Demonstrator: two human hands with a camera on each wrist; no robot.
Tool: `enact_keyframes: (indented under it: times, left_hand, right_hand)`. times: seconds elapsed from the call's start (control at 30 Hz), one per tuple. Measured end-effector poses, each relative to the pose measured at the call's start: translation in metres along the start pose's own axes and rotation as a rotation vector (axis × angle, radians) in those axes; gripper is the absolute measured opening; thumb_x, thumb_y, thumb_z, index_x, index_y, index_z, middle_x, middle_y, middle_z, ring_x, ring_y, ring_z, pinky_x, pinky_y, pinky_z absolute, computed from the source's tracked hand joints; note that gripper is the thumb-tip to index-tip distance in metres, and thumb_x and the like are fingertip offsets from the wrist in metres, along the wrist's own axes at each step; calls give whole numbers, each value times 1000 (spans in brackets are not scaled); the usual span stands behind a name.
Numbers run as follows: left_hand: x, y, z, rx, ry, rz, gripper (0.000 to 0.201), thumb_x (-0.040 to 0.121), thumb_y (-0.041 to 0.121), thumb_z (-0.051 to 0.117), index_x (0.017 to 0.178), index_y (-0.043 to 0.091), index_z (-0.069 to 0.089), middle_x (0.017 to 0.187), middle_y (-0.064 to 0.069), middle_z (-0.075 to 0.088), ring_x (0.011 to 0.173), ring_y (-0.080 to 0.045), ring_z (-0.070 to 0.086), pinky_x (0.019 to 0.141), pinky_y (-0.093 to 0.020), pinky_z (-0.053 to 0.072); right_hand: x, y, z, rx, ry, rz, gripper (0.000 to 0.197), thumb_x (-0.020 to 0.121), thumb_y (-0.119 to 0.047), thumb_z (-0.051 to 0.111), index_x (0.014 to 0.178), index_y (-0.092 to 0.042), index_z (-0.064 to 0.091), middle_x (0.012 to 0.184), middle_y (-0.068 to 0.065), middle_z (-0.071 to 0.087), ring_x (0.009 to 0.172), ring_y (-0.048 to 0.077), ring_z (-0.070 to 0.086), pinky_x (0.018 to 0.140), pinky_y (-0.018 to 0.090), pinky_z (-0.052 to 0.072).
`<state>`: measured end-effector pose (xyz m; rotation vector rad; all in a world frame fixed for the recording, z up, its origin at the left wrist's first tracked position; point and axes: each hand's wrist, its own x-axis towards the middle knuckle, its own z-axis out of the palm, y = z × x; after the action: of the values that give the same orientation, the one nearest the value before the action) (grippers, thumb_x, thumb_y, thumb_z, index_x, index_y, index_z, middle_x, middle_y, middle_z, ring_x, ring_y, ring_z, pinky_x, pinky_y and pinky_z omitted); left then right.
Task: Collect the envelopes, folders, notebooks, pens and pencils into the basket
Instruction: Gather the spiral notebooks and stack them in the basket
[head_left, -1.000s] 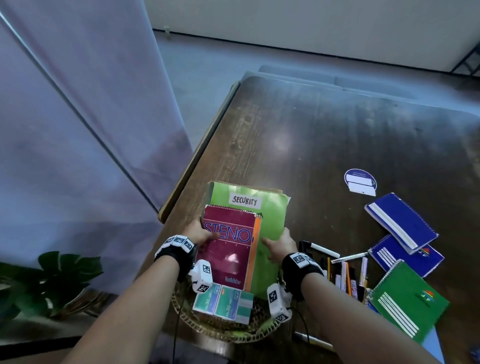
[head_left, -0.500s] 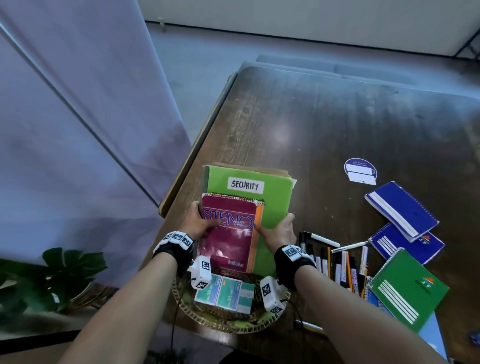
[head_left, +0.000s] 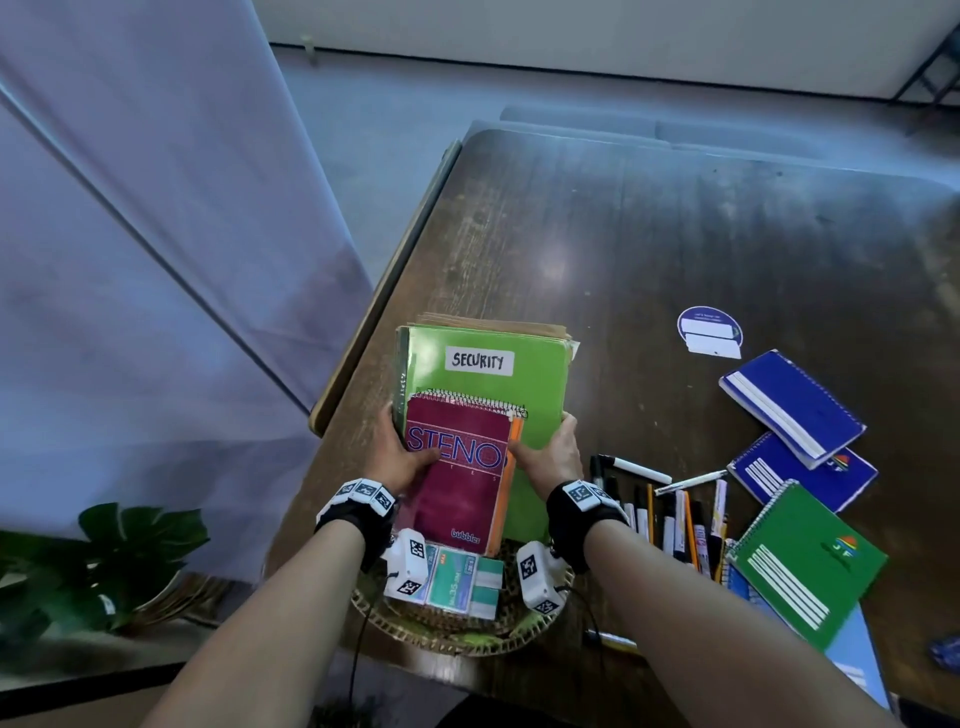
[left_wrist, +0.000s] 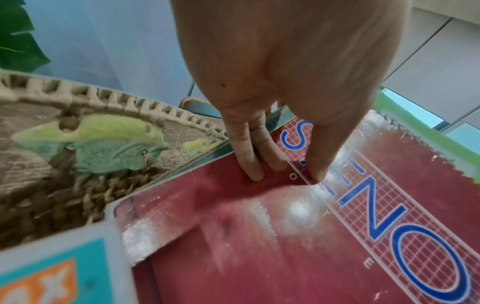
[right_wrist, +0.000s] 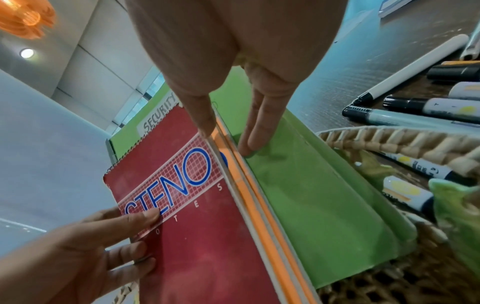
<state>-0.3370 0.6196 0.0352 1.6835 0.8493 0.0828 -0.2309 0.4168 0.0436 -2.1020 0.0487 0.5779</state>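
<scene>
A stack stands tilted with its lower end in the woven basket (head_left: 457, 635): a maroon STENO notebook (head_left: 457, 488) in front, an orange-edged pad (head_left: 512, 467) under it, a green SECURITY folder (head_left: 540, 395) and brown envelopes (head_left: 493, 322) behind. My left hand (head_left: 400, 457) grips the stack's left side, thumb and fingertips on the maroon cover (left_wrist: 311, 246). My right hand (head_left: 548, 449) grips the right side, thumb at the notebook's edge and fingers on the green folder (right_wrist: 311, 205). Several pens and markers (head_left: 670, 514) lie to the right of the basket.
Teal boxes (head_left: 457, 582) lie in the basket's near side. Two blue notebooks (head_left: 795, 405) (head_left: 805, 473) and a green one (head_left: 810, 561) lie at the right, near a round blue sticker (head_left: 709, 330). A lone pen (head_left: 613, 640) sits by the table's front edge. A plant (head_left: 119, 556) stands below left.
The stack has shifted a little away from me and stands higher in view, with the brown envelopes now showing behind the folder. Both hands keep hold of its sides.
</scene>
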Motion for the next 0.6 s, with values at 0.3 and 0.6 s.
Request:
enact_keyframes:
  times: [0.3,0.6]
  left_hand:
    - [-5,9,9,305,176,18,96,77,22,81,153,17,22,149,-13,36,137,-29,38,114,-51,33]
    - [-5,65,62,474,105,416,27,88,16,64,113,19,56,113,4,54,93,-9,58,83,-27,53]
  right_hand:
    - [11,19,-2,-28,-119,-1,102,80,-38,77,156,-34,8,155,6,36,130,29,52,103,51,49]
    - [9,18,-52,-131,24,-46,63,92,-28,63,147,-16,35,136,6,49,120,21,53,92,28,45]
